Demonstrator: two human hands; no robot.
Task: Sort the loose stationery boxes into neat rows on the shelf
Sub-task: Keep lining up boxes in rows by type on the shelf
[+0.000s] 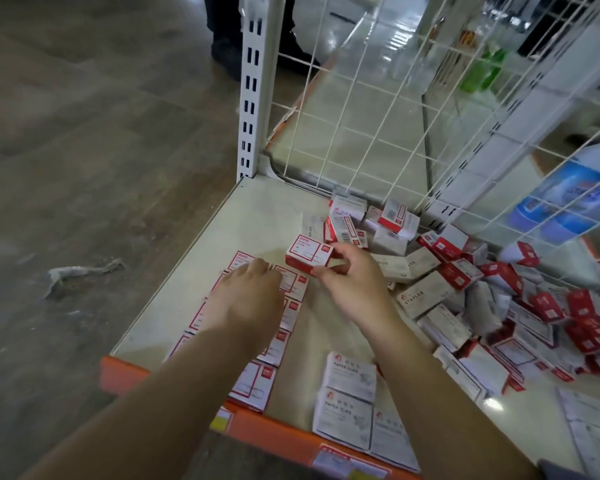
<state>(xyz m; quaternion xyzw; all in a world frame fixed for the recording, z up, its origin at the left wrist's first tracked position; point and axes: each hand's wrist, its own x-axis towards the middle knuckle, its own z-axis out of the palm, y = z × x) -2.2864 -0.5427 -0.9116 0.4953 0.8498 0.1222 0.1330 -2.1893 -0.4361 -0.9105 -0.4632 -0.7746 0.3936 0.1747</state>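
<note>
My right hand (352,282) pinches a red-and-white box (309,254) by its end. My left hand (248,294) rests flat, fingers together, on the row of boxes (284,344). Nearby grey boxes (352,375) read "PAPER CLIPS", another "STAPLES".

The pale shelf (257,216) has an orange front edge (274,434). Flat on it, along its left side, lies a row of red-and-white boxes (274,348) running from the front edge toward the back. Right of that row, by the front edge, lie white paper clip boxes (352,400). Farther right and toward the back, a loose heap of boxes (482,306) lies jumbled.
</note>
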